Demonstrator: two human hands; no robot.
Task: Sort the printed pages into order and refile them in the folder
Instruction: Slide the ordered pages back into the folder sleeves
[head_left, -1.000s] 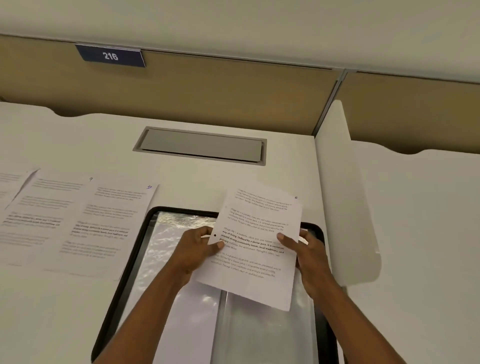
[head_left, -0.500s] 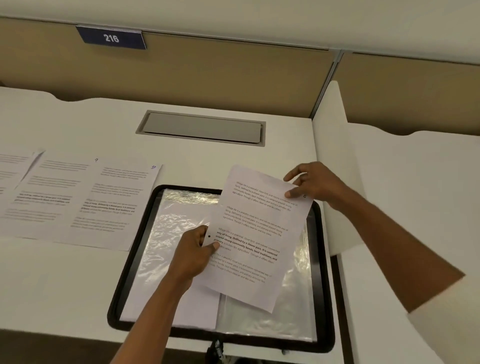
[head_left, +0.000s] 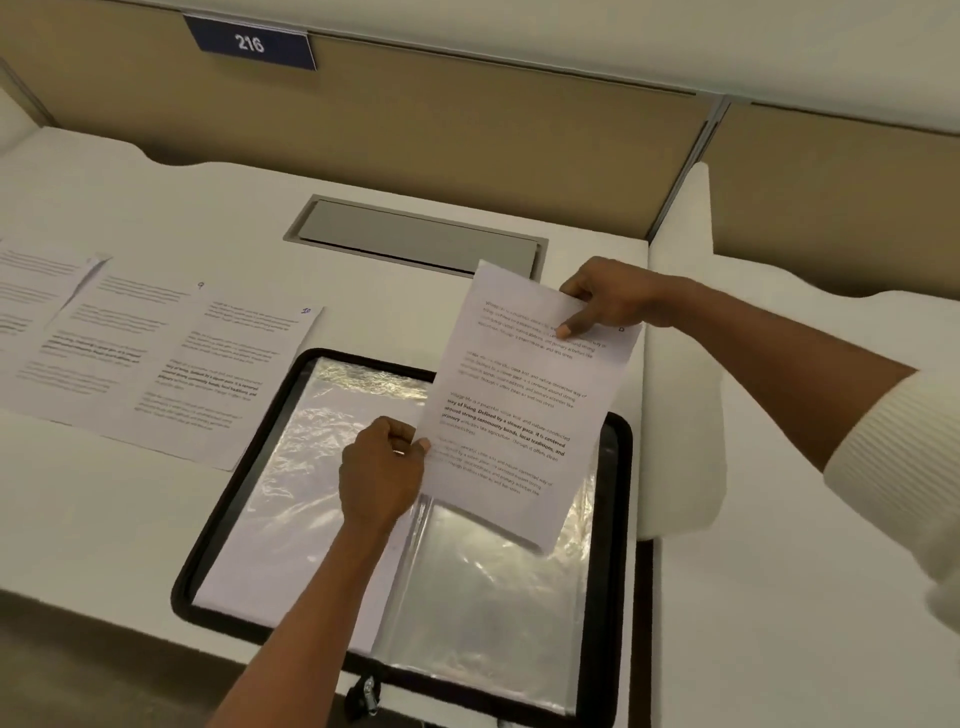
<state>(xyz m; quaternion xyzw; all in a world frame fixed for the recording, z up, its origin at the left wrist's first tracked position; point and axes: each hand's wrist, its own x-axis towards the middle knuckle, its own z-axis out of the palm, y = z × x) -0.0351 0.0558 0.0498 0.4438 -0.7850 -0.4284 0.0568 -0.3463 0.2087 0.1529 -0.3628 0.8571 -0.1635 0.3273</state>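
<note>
Page (head_left: 519, 395) held over the folder (head_left: 617, 519) — left grip (head_left: 382, 475) pinching its side edge, right grip (head_left: 610, 301) its top

Person's left hand (head_left: 382, 478) bare, short nail on the thumb, left forearm (head_left: 306, 618) uncovered, right hand (head_left: 608, 301) bare, short nail on the first finger, right forearm (head_left: 769, 364) uncovered, then cream-white knitted sleeve (head_left: 904, 447), fine ribs along its length, soft thick cuff

Two hands (head_left: 382, 478) (head_left: 608, 301), one folder (head_left: 231, 499), one held page (head_left: 519, 415), three pages (head_left: 31, 312) (head_left: 119, 338) (head_left: 223, 374) on one desk (head_left: 156, 208).
</note>
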